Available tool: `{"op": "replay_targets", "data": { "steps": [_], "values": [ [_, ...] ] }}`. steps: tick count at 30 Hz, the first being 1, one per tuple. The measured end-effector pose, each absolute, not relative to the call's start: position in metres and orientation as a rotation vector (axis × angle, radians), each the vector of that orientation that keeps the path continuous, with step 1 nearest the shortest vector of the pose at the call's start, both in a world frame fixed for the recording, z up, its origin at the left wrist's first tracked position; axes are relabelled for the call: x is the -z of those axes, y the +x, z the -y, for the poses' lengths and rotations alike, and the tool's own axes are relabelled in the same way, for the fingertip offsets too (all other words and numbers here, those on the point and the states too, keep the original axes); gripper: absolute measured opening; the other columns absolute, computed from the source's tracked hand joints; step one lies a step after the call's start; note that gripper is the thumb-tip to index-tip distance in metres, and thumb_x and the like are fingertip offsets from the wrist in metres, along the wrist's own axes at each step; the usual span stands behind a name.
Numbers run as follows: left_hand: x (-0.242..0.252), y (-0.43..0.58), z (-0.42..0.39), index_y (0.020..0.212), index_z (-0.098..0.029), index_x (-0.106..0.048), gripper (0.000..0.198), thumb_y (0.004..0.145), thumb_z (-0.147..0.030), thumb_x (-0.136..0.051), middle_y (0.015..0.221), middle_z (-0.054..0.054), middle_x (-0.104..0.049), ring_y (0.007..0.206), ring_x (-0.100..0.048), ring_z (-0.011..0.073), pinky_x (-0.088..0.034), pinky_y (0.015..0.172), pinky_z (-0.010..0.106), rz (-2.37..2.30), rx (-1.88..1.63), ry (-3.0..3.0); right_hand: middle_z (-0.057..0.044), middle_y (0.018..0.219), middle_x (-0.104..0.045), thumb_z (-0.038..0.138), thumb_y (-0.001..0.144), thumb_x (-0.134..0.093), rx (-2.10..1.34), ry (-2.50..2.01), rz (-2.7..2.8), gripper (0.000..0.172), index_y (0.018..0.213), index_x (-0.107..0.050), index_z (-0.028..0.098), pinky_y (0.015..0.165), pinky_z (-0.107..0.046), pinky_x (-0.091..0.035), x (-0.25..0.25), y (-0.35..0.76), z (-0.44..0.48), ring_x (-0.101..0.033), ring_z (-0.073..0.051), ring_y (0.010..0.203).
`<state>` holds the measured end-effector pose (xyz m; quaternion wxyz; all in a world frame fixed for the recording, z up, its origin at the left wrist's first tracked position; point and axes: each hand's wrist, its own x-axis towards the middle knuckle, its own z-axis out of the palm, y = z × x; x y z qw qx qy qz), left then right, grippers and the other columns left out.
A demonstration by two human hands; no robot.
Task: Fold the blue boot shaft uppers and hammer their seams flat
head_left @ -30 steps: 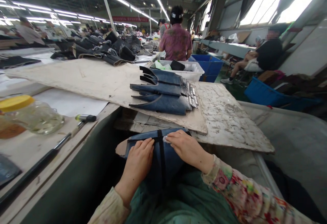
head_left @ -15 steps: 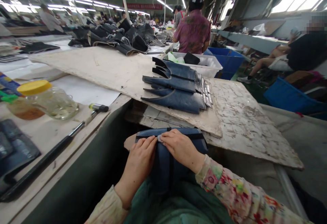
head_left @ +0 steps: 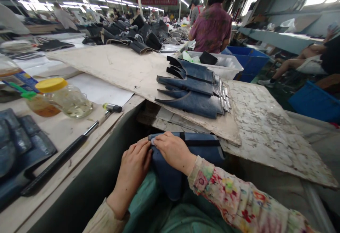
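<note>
A dark blue leather piece [head_left: 202, 149] with a black strip along its top edge lies over my lap, just under the board's front edge. My left hand [head_left: 134, 167] and my right hand [head_left: 174, 151] meet at its upper left corner, fingers bent and pinched onto the edge. A stack of several similar blue cut pieces [head_left: 195, 91] with metal parts at their right ends lies on the pale board [head_left: 119, 70] just beyond my hands.
To the left, a workbench [head_left: 61, 130] carries a yellow-lidded jar [head_left: 67, 96], a long dark tool [head_left: 71, 142] and blue pieces [head_left: 18, 144]. A person in a pink shirt [head_left: 212, 25] stands behind a white bin [head_left: 228, 64]. Blue crates [head_left: 315, 100] sit at right.
Both hands have slid leftward along the piece's top edge, and more of the black strip shows to the right. The view has swung left, bringing more of the workbench in.
</note>
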<state>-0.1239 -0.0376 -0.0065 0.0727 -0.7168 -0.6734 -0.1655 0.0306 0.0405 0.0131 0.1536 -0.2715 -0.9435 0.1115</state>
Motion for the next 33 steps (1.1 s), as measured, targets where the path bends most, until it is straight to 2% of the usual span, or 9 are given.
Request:
{"op": "replay_targets", "data": {
  "steps": [5,9,18,23,26,29,33],
  "values": [
    [0.012,-0.126,0.038,0.105,-0.02,-0.062,0.025,0.089,-0.028,-0.044,0.115,0.007,-0.064,0.101,-0.057,0.0224,-0.046,0.085,0.038,2.081,0.607,-2.085,-0.004,0.098,-0.063,0.017,0.091,-0.043,-0.305,-0.793,2.688,0.02,0.099,-0.061,0.018,0.082,-0.029,-0.045,-0.011,0.021,-0.038,-0.048,-0.019,0.094],
    [0.008,-0.119,0.035,0.102,-0.019,-0.062,0.023,0.088,-0.028,-0.046,0.111,0.007,-0.065,0.099,-0.057,0.0218,-0.046,0.084,0.038,2.105,0.65,-2.08,-0.004,0.098,-0.063,0.017,0.091,-0.043,-0.32,-0.796,2.664,0.02,0.098,-0.062,0.018,0.085,-0.029,-0.045,-0.013,0.029,-0.038,-0.049,-0.018,0.094],
    [0.0,-0.11,0.038,0.105,-0.021,-0.063,0.026,0.09,-0.027,-0.043,0.113,0.007,-0.064,0.101,-0.056,0.0217,-0.047,0.083,0.039,2.1,0.555,-2.15,-0.005,0.106,-0.064,0.017,0.091,-0.046,-0.294,-0.851,2.586,0.025,0.107,-0.064,0.019,0.088,-0.031,-0.047,-0.01,0.076,-0.036,-0.052,-0.017,0.098],
    [-0.015,-0.169,0.053,0.109,-0.018,-0.06,0.032,0.089,-0.032,-0.04,0.115,0.009,-0.063,0.104,-0.057,0.0215,-0.045,0.092,0.037,2.067,0.516,-2.099,-0.006,0.108,-0.064,0.014,0.089,-0.047,-0.164,-0.904,2.549,0.027,0.11,-0.063,0.019,0.086,-0.032,-0.05,-0.004,0.112,-0.027,-0.054,-0.018,0.097],
    [-0.033,-0.225,0.066,0.113,-0.016,-0.054,0.036,0.089,-0.035,-0.036,0.115,0.012,-0.061,0.109,-0.055,0.0268,-0.042,0.096,0.043,2.114,0.468,-1.771,-0.007,0.111,-0.063,0.012,0.089,-0.046,-0.079,-0.964,2.527,0.029,0.113,-0.061,0.016,0.086,-0.034,-0.051,0.0,0.129,-0.017,-0.055,-0.02,0.097],
    [-0.047,-0.265,0.075,0.109,-0.014,-0.053,0.037,0.087,-0.037,-0.036,0.102,0.009,-0.064,0.099,-0.06,0.0279,-0.045,0.09,0.044,2.243,0.213,-1.624,-0.007,0.112,-0.063,0.012,0.089,-0.046,-0.091,-1.027,2.482,0.029,0.114,-0.061,0.016,0.088,-0.035,-0.05,0.006,0.139,-0.007,-0.055,-0.019,0.097],
    [-0.057,-0.271,0.074,0.099,-0.014,-0.056,0.037,0.086,-0.041,-0.034,0.086,0.003,-0.064,0.086,-0.062,0.0225,-0.049,0.08,0.035,2.393,0.081,-1.601,-0.007,0.111,-0.063,0.015,0.089,-0.046,-0.12,-1.09,2.419,0.028,0.113,-0.061,0.017,0.09,-0.036,-0.049,0.012,0.147,0.001,-0.056,-0.019,0.098]
  ]
}}
